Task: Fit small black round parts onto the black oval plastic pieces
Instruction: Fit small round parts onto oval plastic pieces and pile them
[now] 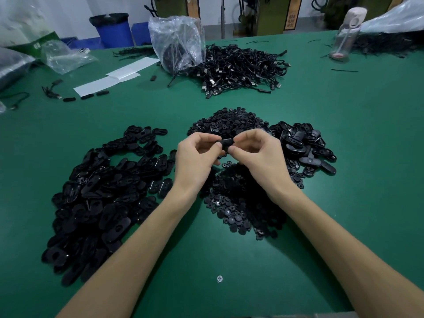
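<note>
A black oval plastic piece point(226, 143) is held above the green table point(344, 134) between both hands. My left hand point(195, 157) pinches its left end and my right hand point(259, 154) pinches its right end. A big heap of black oval pieces point(98, 193) lies at the left. A smaller heap of oval pieces point(302, 145) lies at the right. Small black round parts form one pile point(229, 122) behind my hands and another pile point(243, 203) under my wrists. Whether a round part sits on the held piece is hidden by my fingers.
A heap of black cables point(241, 67) and a clear plastic bag point(179, 42) lie farther back. White sheets point(110, 76) and a few loose oval pieces are at the back left. A bottle point(346, 31) stands back right. A screw head point(219, 278) sits in the table near me.
</note>
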Tool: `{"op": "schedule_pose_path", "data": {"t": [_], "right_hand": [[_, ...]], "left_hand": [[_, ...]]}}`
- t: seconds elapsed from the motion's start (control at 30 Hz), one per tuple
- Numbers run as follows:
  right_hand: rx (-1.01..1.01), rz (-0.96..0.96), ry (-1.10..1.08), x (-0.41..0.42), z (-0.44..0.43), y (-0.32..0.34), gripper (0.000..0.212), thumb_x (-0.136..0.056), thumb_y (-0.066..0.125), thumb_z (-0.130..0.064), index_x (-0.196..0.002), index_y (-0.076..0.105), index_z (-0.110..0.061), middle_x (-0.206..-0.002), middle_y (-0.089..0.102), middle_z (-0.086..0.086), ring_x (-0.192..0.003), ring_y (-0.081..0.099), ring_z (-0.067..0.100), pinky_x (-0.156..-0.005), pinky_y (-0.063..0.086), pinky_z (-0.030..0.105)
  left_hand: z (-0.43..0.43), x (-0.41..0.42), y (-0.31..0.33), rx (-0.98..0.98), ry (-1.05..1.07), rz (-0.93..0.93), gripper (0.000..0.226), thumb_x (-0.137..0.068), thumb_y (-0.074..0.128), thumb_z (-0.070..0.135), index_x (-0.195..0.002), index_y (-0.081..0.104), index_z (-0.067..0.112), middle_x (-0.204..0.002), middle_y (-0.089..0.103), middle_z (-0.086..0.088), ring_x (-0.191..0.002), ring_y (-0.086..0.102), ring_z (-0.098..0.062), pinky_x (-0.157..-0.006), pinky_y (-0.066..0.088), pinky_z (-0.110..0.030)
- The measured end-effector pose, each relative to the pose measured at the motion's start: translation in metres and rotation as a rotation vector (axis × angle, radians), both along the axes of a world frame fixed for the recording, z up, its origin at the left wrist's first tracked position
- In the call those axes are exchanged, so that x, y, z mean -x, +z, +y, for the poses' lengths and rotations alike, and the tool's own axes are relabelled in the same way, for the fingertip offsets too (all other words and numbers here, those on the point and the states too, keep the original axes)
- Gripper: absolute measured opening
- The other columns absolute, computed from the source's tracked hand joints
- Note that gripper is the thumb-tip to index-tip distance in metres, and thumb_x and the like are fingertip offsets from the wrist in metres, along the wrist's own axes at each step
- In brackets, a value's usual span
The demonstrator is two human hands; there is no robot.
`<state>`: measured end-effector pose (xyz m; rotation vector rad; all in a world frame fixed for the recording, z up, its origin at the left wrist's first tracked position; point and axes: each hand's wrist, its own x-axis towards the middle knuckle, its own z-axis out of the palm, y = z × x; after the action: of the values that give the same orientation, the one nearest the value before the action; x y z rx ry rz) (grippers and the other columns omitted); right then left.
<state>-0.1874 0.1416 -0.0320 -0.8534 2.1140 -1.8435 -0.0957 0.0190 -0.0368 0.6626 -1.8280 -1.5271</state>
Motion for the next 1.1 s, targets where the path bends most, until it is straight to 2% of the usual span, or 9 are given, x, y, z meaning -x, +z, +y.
{"op": "schedule_pose_path", "data": {"t": [0.2,0.27,0.37,0.53,0.67,0.83,0.93,1.03,1.1], "right_hand": [[-0.036,0.125,-0.033,-0.003,0.001,0.003,0.012,-0.089,0.071,-0.009,-0.092,0.075,-0.020,-0.083,0.076,-0.004,-0.082,0.072,0.015,-0.081,0.060,0.038],[-0.047,0.153,-0.032,-0.004,0.002,0.002,0.014,-0.089,0.070,-0.009,-0.092,0.076,-0.021,-0.081,0.075,-0.006,-0.080,0.070,0.010,-0.078,0.058,0.032],[-0.056,0.226,-0.056,-0.005,0.000,0.002,0.012,-0.090,0.071,-0.008,-0.093,0.073,-0.019,-0.081,0.072,-0.013,-0.077,0.067,0.000,-0.073,0.052,0.015],[-0.023,0.215,-0.085,-0.005,0.001,0.001,0.019,-0.088,0.074,-0.009,-0.097,0.061,-0.020,-0.083,0.071,-0.010,-0.081,0.068,0.005,-0.076,0.056,0.025],[-0.007,0.225,-0.071,-0.004,0.002,0.001,0.023,-0.088,0.073,-0.006,-0.094,0.059,-0.023,-0.083,0.071,-0.009,-0.080,0.067,0.006,-0.077,0.057,0.029],[-0.033,0.346,-0.088,-0.006,0.001,0.000,0.022,-0.090,0.073,-0.006,-0.090,0.057,-0.021,-0.082,0.065,-0.012,-0.079,0.061,0.000,-0.068,0.048,0.015],[-0.049,0.444,-0.132,-0.007,0.001,0.000,0.024,-0.089,0.072,-0.004,-0.086,0.055,-0.020,-0.079,0.061,-0.015,-0.077,0.058,-0.001,-0.066,0.043,0.012],[-0.069,0.508,-0.134,-0.008,0.002,0.000,0.020,-0.089,0.071,-0.006,-0.087,0.058,-0.020,-0.081,0.063,-0.014,-0.078,0.060,0.004,-0.066,0.046,0.017],[-0.110,0.587,-0.108,-0.011,0.002,0.000,0.014,-0.093,0.067,-0.010,-0.093,0.059,-0.021,-0.086,0.065,-0.013,-0.080,0.061,0.007,-0.070,0.051,0.030]], "left_hand": [[0.002,-0.001,0.001,-0.050,-0.027,0.015,0.011,-0.095,0.071,0.003,-0.104,0.074,0.007,-0.091,0.079,-0.007,-0.085,0.078,-0.018,-0.068,0.058,-0.024],[0.003,-0.002,0.002,-0.070,-0.041,0.025,0.012,-0.095,0.071,0.002,-0.105,0.074,0.006,-0.092,0.079,-0.008,-0.084,0.078,-0.017,-0.068,0.058,-0.023],[0.004,-0.002,0.002,-0.049,-0.058,0.031,0.012,-0.093,0.073,0.002,-0.105,0.075,0.005,-0.091,0.080,-0.007,-0.084,0.077,-0.015,-0.068,0.058,-0.022],[0.006,-0.001,0.000,0.045,-0.067,0.016,0.012,-0.091,0.076,0.003,-0.103,0.076,0.007,-0.089,0.080,-0.003,-0.083,0.078,-0.014,-0.075,0.062,-0.031],[0.006,-0.002,0.000,0.072,-0.065,0.011,0.012,-0.091,0.077,0.004,-0.102,0.076,0.010,-0.088,0.080,-0.002,-0.084,0.078,-0.016,-0.080,0.064,-0.038],[0.006,-0.003,0.001,0.047,-0.074,0.017,0.013,-0.090,0.080,0.008,-0.101,0.075,0.010,-0.085,0.080,-0.002,-0.080,0.078,-0.018,-0.080,0.063,-0.033],[0.009,-0.002,0.001,0.018,-0.073,0.049,0.014,-0.089,0.081,0.008,-0.103,0.075,0.008,-0.085,0.080,-0.004,-0.079,0.078,-0.020,-0.078,0.063,-0.030],[0.012,-0.001,-0.001,-0.029,-0.053,0.064,0.013,-0.090,0.080,0.007,-0.102,0.075,0.006,-0.086,0.080,-0.006,-0.080,0.078,-0.021,-0.076,0.062,-0.028],[0.012,-0.001,-0.001,-0.055,-0.034,0.058,0.013,-0.089,0.080,0.006,-0.101,0.075,0.006,-0.087,0.079,-0.008,-0.081,0.078,-0.022,-0.077,0.063,-0.030]]}}
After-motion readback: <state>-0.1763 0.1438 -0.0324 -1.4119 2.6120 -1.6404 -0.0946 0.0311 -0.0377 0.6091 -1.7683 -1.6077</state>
